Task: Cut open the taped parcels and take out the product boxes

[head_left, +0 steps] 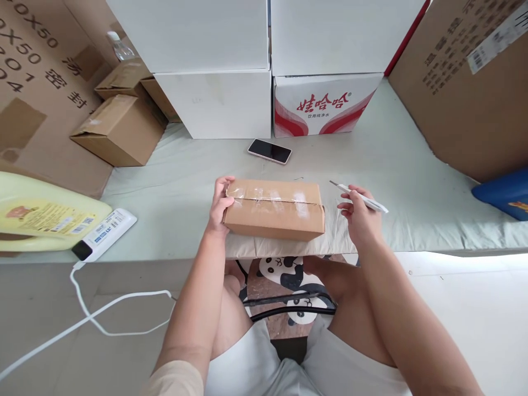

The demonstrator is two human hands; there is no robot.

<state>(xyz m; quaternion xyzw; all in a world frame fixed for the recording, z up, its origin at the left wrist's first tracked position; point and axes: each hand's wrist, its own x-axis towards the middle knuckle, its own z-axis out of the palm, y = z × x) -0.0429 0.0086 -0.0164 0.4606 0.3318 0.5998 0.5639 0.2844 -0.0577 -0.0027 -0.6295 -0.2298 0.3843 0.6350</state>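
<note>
A closed brown cardboard box lies lengthwise near the front edge of the cloth-covered surface, with clear tape along its top seam. My left hand grips the box's left end, thumb at the near side and fingers at the far side. To the right of the box, clear of it, my right hand holds a white utility knife between thumb and fingers, its thin blade pointing up and left. A black-screened phone lies behind the box.
White cartons and a red-and-white carton stand behind. Small brown boxes sit at the left. A yellow jug and a white power strip lie front left, a blue container at the right.
</note>
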